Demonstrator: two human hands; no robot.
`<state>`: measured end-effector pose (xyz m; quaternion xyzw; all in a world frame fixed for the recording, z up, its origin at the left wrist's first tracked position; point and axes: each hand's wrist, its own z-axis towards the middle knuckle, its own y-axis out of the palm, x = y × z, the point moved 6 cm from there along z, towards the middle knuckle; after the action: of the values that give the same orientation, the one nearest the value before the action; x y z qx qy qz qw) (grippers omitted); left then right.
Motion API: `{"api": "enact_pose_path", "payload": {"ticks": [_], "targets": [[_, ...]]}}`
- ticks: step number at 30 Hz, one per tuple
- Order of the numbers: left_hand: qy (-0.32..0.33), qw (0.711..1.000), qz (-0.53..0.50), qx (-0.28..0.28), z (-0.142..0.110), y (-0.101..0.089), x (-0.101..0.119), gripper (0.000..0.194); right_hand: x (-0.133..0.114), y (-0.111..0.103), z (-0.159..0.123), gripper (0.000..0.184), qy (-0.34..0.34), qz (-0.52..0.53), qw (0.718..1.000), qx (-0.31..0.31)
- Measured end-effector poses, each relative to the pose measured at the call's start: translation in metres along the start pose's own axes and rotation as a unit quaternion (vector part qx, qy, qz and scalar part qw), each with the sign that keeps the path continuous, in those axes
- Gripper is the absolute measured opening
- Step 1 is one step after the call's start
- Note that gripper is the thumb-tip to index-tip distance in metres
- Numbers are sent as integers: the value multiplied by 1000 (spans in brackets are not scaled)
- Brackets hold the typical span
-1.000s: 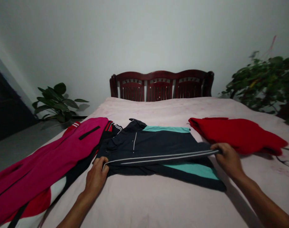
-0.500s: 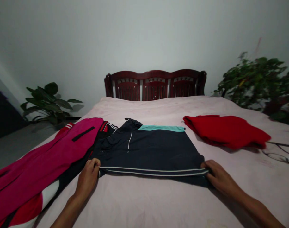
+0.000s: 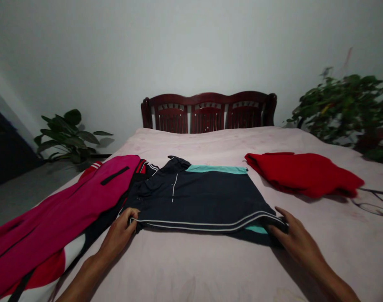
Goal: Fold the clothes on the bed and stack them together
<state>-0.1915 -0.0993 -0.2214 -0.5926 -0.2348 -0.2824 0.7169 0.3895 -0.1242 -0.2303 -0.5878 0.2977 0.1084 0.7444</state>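
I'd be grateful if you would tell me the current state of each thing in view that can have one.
Navy-and-teal track jacket: flat, near edge folded over.
Left bare hand: gripping that fold.
Right bare hand: fingers spread at the fold's end.
Magenta-and-red jacket: spread out, overhanging the bed's edge.
Bright red garment: loosely bunched.

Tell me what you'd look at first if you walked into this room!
The bright pink jacket sprawled on the left of the bed and the red bundle of cloth on the right stand out first. Between them lies a navy and teal garment, with the left hand and right hand at its near edge. Beyond, a dark wooden headboard stands at the bed's far end.
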Motion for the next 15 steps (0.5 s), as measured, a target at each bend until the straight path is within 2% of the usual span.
{"api": "enact_pose_path", "payload": {"ticks": [5, 8, 10, 12, 15], "targets": [[86, 996, 12, -9, 3, 1, 14, 25, -2, 21, -11, 78, -51, -10, 999, 5], [101, 995, 2, 9, 7, -1, 12, 25, -15, 21, -9, 71, -76, 9, 997, 15], [105, 994, -16, 20, 10, -5, 9, 28, -27, 9, -1, 67, -124, 36, 992, 12], [113, 993, -36, 20, 12, -9, 9, 30, -35, -12, 13, 58, -180, 63, 981, 33], [138, 990, -38, -2, 5, -7, 15, 29, -26, -46, 33, 43, -198, 81, 966, 144]]}}
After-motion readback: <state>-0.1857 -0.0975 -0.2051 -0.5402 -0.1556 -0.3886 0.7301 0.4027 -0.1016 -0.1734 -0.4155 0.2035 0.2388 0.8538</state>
